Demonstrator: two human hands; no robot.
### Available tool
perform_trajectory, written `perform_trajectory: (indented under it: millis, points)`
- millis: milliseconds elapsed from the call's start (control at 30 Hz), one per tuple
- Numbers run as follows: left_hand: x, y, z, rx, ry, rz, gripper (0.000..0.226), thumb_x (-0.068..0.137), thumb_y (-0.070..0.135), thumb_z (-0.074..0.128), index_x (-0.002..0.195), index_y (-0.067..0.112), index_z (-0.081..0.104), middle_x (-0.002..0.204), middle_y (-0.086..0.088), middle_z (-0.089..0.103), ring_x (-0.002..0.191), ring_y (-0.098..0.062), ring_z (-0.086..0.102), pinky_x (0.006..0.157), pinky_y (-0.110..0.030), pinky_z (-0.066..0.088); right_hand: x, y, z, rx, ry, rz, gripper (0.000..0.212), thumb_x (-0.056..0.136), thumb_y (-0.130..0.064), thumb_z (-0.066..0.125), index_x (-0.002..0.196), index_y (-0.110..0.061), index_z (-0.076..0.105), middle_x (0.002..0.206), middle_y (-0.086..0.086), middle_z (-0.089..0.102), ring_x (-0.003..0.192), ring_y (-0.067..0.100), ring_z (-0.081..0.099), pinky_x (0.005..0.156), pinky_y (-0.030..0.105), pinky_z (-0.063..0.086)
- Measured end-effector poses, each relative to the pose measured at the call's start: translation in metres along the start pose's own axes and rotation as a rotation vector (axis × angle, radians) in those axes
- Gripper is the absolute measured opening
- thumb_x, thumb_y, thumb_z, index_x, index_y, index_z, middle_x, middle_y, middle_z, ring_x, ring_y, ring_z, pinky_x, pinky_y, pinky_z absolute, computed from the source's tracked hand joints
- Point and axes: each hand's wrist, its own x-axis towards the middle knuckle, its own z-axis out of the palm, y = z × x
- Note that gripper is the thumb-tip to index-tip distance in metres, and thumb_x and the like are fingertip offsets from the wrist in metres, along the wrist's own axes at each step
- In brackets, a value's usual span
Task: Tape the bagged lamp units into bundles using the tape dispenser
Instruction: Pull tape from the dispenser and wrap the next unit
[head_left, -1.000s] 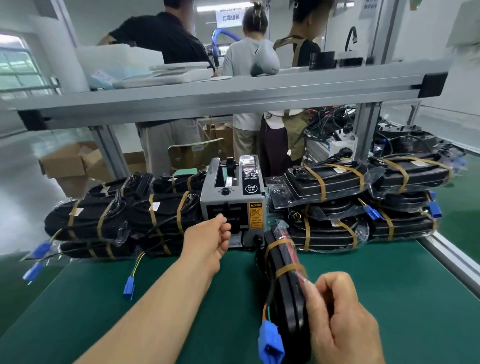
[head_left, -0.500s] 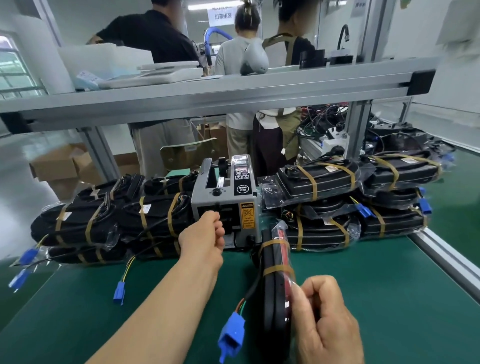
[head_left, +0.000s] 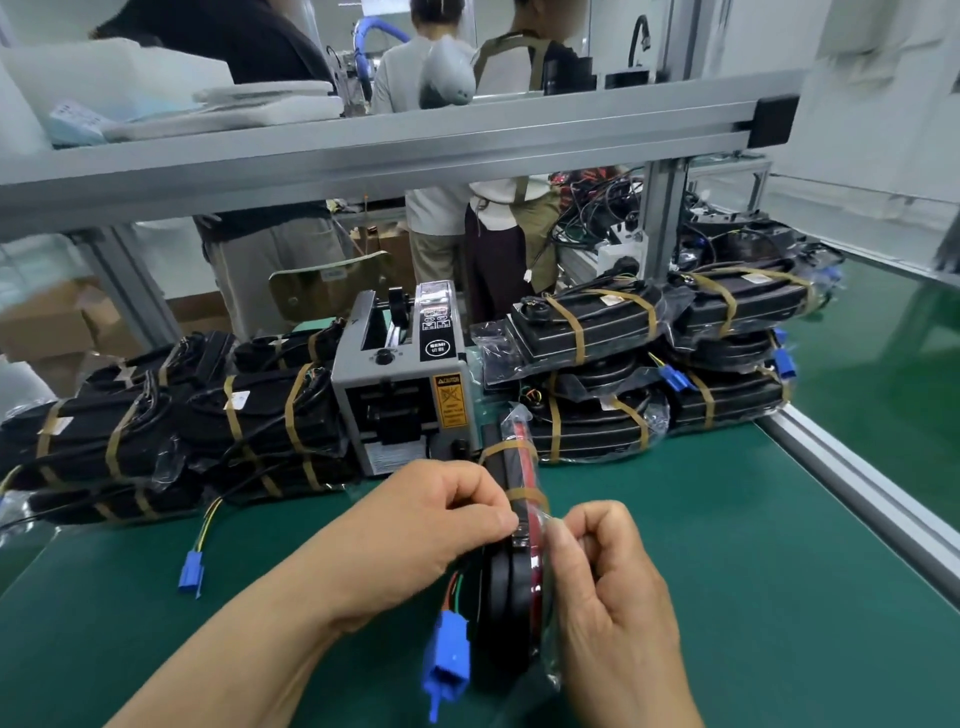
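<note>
A bundle of bagged black lamp units (head_left: 511, 587) stands on edge on the green mat, with two tan tape bands around its far end and a blue connector (head_left: 448, 660) hanging at the near end. My left hand (head_left: 431, 525) pinches its top edge from the left, fingers closed; whether a tape strip is in them is hidden. My right hand (head_left: 608, 587) grips the bag on the right side. The grey tape dispenser (head_left: 402, 389) stands just behind the bundle.
Taped bundles are piled left (head_left: 171, 431) and right (head_left: 660, 364) of the dispenser. A loose blue connector (head_left: 190, 574) lies on the mat at left. An aluminium rail (head_left: 857, 499) edges the mat on the right. People stand behind the shelf frame (head_left: 363, 150).
My left hand has come back from the dispenser's mouth to the top of the bundle. The right hand stays on the bundle.
</note>
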Motion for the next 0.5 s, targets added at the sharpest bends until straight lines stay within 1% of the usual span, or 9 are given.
perform_trajectory:
  millis: [100, 267, 333, 400, 433, 500]
  points:
    - [0.0029, 0.0008, -0.0022, 0.054, -0.027, -0.012, 0.020, 0.090, 0.023, 0.065, 0.070, 0.028, 0.068, 0.063, 0.013, 0.059, 0.060, -0.001, 0.051, 0.058, -0.013, 0.040, 0.0000, 0.0002, -0.0007, 0.007, -0.029, 0.020, 0.017, 0.092, -0.040, 0.055, 0.078, -0.032, 0.049, 0.052, -0.012, 0.043, 0.050, 0.002, 0.043, 0.053, 0.014, 0.038]
    - [0.0043, -0.0012, -0.0033, 0.106, -0.055, -0.007, 0.018, 0.091, 0.024, 0.065, 0.073, 0.024, 0.068, 0.064, 0.012, 0.057, 0.061, -0.005, 0.048, 0.062, -0.021, 0.039, -0.0001, -0.0012, -0.0009, 0.029, -0.039, 0.021, 0.021, 0.089, -0.048, 0.053, 0.079, -0.030, 0.050, 0.052, -0.012, 0.044, 0.051, 0.002, 0.044, 0.051, 0.014, 0.038]
    - [0.0053, -0.0024, -0.0024, 0.118, -0.038, -0.003, 0.017, 0.090, 0.026, 0.065, 0.074, 0.023, 0.068, 0.064, 0.012, 0.057, 0.060, -0.005, 0.048, 0.060, -0.019, 0.039, -0.0001, -0.0010, -0.0011, 0.027, -0.038, 0.023, 0.023, 0.089, -0.051, 0.053, 0.079, -0.030, 0.050, 0.052, -0.012, 0.044, 0.051, 0.002, 0.043, 0.051, 0.015, 0.038]
    - [0.0061, -0.0035, -0.0004, 0.108, -0.025, 0.002, 0.017, 0.089, 0.025, 0.065, 0.072, 0.023, 0.067, 0.062, 0.012, 0.058, 0.058, -0.003, 0.050, 0.057, -0.016, 0.041, -0.0001, -0.0004, -0.0014, 0.025, -0.040, 0.024, 0.024, 0.089, -0.052, 0.053, 0.079, -0.030, 0.050, 0.053, -0.011, 0.044, 0.051, 0.002, 0.043, 0.051, 0.015, 0.038]
    - [0.0063, -0.0042, 0.0006, 0.092, -0.021, 0.000, 0.019, 0.089, 0.024, 0.065, 0.070, 0.024, 0.066, 0.062, 0.011, 0.058, 0.057, -0.004, 0.051, 0.057, -0.016, 0.042, 0.0000, -0.0002, -0.0014, 0.026, -0.041, 0.024, 0.024, 0.089, -0.051, 0.053, 0.079, -0.030, 0.050, 0.053, -0.011, 0.044, 0.051, 0.002, 0.043, 0.051, 0.015, 0.038]
    - [0.0072, -0.0054, 0.0024, 0.045, -0.014, -0.011, 0.022, 0.090, 0.020, 0.065, 0.068, 0.024, 0.066, 0.065, 0.004, 0.060, 0.059, -0.010, 0.056, 0.060, -0.024, 0.049, 0.0003, -0.0001, -0.0016, 0.025, -0.043, 0.022, 0.022, 0.089, -0.049, 0.053, 0.079, -0.030, 0.050, 0.053, -0.011, 0.044, 0.052, 0.002, 0.044, 0.052, 0.016, 0.039]
